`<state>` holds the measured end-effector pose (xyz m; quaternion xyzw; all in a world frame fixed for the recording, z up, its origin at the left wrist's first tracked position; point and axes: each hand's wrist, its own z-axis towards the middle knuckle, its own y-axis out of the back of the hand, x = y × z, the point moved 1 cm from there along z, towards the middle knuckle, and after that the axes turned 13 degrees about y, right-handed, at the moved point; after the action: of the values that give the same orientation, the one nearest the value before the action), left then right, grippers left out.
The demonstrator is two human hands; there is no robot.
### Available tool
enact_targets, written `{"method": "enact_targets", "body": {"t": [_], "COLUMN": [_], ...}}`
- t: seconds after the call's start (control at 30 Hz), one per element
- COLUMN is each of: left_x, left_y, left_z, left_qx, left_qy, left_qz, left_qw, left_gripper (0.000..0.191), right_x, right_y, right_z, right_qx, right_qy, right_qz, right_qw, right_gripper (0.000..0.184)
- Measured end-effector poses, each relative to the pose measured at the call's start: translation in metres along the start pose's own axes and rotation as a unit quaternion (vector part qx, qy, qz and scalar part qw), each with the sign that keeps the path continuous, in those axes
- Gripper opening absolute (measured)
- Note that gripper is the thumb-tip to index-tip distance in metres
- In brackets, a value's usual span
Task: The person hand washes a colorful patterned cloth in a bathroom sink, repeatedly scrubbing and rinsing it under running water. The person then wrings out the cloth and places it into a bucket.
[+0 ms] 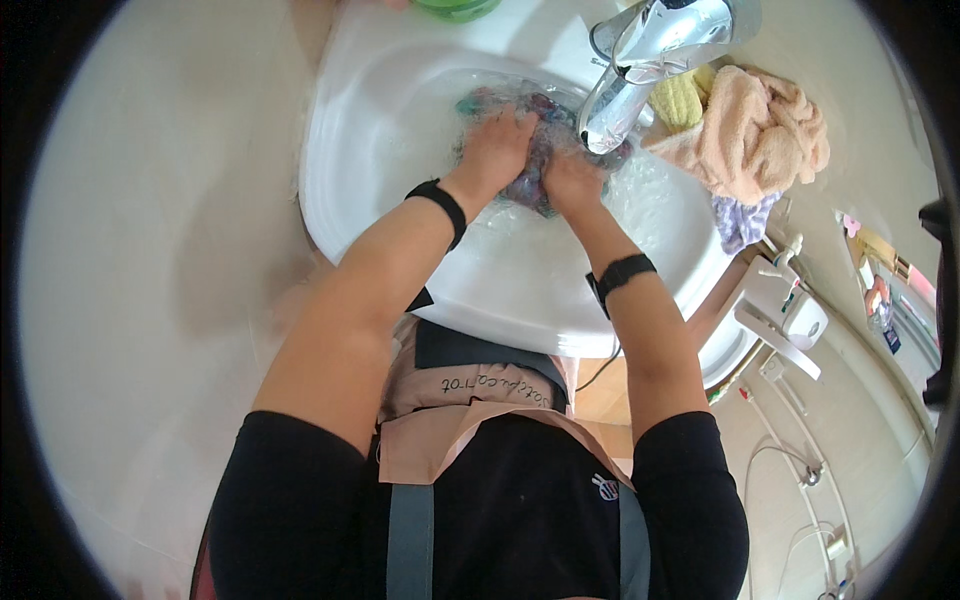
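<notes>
A dark multicoloured cloth (pixel 529 189) lies in water in the white washbasin (pixel 517 311), below the chrome faucet (pixel 611 109). My left hand (pixel 499 150) presses on the cloth from its left side, fingers partly under the bubbly water. On the cloth's right side, just below the faucet spout, is my right hand (pixel 574 178), its fingertips hidden by water and cloth. Both hands touch the cloth; whether the fingers are closed around it is not clear. Ripples and foam spread around the hands.
Peach towel (pixel 757 135), yellow cloth (pixel 677 101) and purple-white cloth (pixel 742 221) lie at the basin's right rim. A green bowl (pixel 457 7) sits at the top edge. A toilet (pixel 787 319) stands at right; a pale wall (pixel 165 225) borders the left.
</notes>
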<state>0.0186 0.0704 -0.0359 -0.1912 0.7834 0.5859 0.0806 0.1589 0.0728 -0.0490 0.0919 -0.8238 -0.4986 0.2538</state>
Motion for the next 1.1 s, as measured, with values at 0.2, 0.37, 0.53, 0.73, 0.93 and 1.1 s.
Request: {"method": "enact_targets", "body": {"t": [0.2, 0.37, 0.53, 0.73, 0.93, 1.1], "left_x": [-0.008, 0.002, 0.0, -0.014, -0.009, 0.0], "left_y": [0.006, 0.026, 0.025, -0.001, -0.002, 0.015], "left_z": [0.029, -0.007, -0.053, -0.027, 0.027, 0.012], "left_qx": [0.067, 0.091, -0.051, -0.011, 0.002, -0.025], "left_qy": [0.127, 0.115, 0.112, 0.039, 0.118, 0.156], "left_qz": [-0.298, -0.397, -0.146, 0.0, -0.145, -0.315], "left_qw": [0.944, 0.906, 0.982, 0.999, 0.982, 0.936], "left_gripper": [0.029, 0.048, 0.044, 0.022, 0.028, 0.036], "right_x": [-0.011, -0.002, 0.011, 0.006, -0.01, -0.003], "right_y": [0.031, 0.056, 0.046, 0.0, 0.004, 0.05], "right_z": [0.03, -0.033, -0.083, -0.024, 0.037, -0.001], "right_qx": [-0.123, -0.114, -0.243, -0.072, -0.081, -0.128], "right_qy": [0.034, 0.012, 0.086, 0.051, -0.042, -0.039], "right_qz": [0.251, 0.489, 0.147, -0.065, 0.1, 0.469], "right_qw": [0.96, 0.865, 0.955, 0.994, 0.991, 0.873], "right_gripper": [0.028, 0.035, 0.04, 0.037, 0.032, 0.027]}}
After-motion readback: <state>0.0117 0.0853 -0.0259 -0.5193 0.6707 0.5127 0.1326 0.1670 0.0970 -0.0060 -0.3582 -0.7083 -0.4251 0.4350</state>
